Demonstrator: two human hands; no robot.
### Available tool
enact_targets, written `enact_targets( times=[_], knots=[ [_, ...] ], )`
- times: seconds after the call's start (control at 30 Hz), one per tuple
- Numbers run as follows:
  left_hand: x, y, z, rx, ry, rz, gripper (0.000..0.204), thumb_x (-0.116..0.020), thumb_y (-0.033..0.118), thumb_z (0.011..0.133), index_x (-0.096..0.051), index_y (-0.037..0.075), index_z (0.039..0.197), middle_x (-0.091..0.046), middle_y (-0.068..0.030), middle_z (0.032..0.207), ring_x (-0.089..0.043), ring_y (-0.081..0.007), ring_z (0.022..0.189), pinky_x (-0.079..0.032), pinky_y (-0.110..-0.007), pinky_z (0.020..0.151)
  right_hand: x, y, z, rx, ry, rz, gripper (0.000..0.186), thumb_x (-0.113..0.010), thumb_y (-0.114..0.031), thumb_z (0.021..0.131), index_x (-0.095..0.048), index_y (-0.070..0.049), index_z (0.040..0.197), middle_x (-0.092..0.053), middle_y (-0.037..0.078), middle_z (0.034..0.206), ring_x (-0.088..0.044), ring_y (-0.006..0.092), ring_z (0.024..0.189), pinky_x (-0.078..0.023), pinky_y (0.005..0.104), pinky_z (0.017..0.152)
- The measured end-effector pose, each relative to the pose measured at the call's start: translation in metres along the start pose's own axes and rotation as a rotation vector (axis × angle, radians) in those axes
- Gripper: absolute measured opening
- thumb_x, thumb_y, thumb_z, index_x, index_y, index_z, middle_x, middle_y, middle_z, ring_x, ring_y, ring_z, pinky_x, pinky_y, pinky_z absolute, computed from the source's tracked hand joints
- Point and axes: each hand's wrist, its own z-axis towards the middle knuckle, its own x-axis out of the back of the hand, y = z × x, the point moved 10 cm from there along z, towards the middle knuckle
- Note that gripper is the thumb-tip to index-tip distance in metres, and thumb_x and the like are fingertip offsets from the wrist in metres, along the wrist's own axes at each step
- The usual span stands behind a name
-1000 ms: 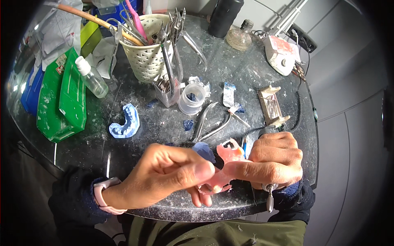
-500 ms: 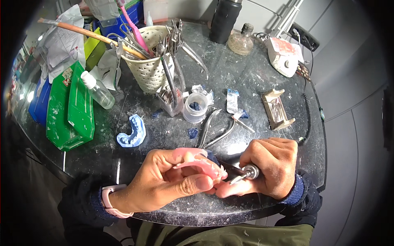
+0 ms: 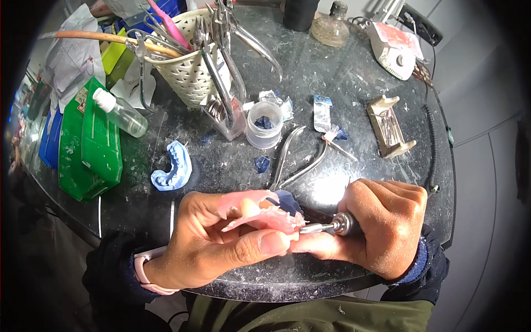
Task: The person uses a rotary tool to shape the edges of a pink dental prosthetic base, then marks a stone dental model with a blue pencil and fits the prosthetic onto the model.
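Pink, curved, ragged-edged plate (image 3: 260, 218), held above the black worktop (image 3: 224, 172) in the grip of the left hand (image 3: 213, 246); the right hand (image 3: 387, 229) grasps a silver, cylindrical metal handpiece (image 3: 343, 223), its tip beside the plate's edge, contact hard to confirm.

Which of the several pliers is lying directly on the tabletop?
The silver pliers with spread handles, just beyond the pink dental plate in the left hand; the other pliers hang at the white woven basket's rim.
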Motion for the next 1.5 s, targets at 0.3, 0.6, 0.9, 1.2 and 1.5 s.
enact_targets(
  times=[0.3, 0.6, 0.9, 1.2, 1.5],
  knots=[
    [0.000, -0.004, 0.000, 0.043, -0.040, 0.113, 0.016, -0.066, 0.005, 0.081, -0.061, 0.002, 0.096, -0.057, -0.0147, 0.098, -0.062, -0.0256, 0.090, -0.054, -0.037, 0.075, 0.000, -0.002, 0.000, -0.007, 0.017, -0.010, 0.066, -0.078, -0.057, 0.054, -0.034, -0.008, 0.052, -0.035, 0.003, 0.043, -0.041, 0.0191, 0.033, -0.031, 0.0298, 0.035],
    [-0.002, -0.008, 0.001, 0.055, -0.043, 0.036, 0.015, -0.064, 0.004, 0.082, -0.058, 0.003, 0.096, -0.057, -0.0129, 0.098, -0.060, -0.0251, 0.093, -0.051, -0.038, 0.083, 0.000, 0.000, -0.002, -0.025, 0.020, -0.014, 0.066, -0.079, -0.057, 0.052, -0.035, -0.008, 0.053, -0.037, 0.003, 0.043, -0.042, 0.0187, 0.034, -0.032, 0.0297, 0.035],
    [-0.001, -0.006, -0.001, 0.012, 0.021, -0.130, 0.012, -0.068, 0.000, 0.081, -0.065, -0.003, 0.092, -0.065, -0.0124, 0.087, -0.063, -0.0210, 0.093, -0.048, -0.035, 0.088, 0.001, -0.001, -0.002, -0.014, 0.003, -0.004, 0.065, -0.079, -0.057, 0.052, -0.037, -0.008, 0.053, -0.039, 0.004, 0.043, -0.043, 0.0183, 0.034, -0.032, 0.0294, 0.036],
    [-0.001, -0.007, -0.001, 0.081, -0.024, 0.101, 0.015, -0.067, 0.009, 0.082, -0.059, 0.003, 0.093, -0.057, -0.0104, 0.094, -0.058, -0.0225, 0.092, -0.050, -0.040, 0.086, -0.003, 0.000, -0.002, -0.044, -0.023, -0.019, 0.064, -0.077, -0.059, 0.052, -0.038, -0.008, 0.052, -0.039, 0.003, 0.043, -0.043, 0.0163, 0.034, -0.032, 0.0284, 0.035],
    [0.004, -0.009, 0.000, 0.047, 0.045, -0.020, 0.015, -0.069, 0.004, 0.081, -0.066, -0.001, 0.095, -0.068, -0.0129, 0.089, -0.064, -0.0177, 0.090, -0.044, -0.032, 0.089, -0.002, -0.002, -0.002, -0.003, -0.004, -0.027, 0.064, -0.077, -0.060, 0.052, -0.040, -0.008, 0.053, -0.039, 0.003, 0.043, -0.043, 0.0162, 0.034, -0.032, 0.0278, 0.035]
  ],
)
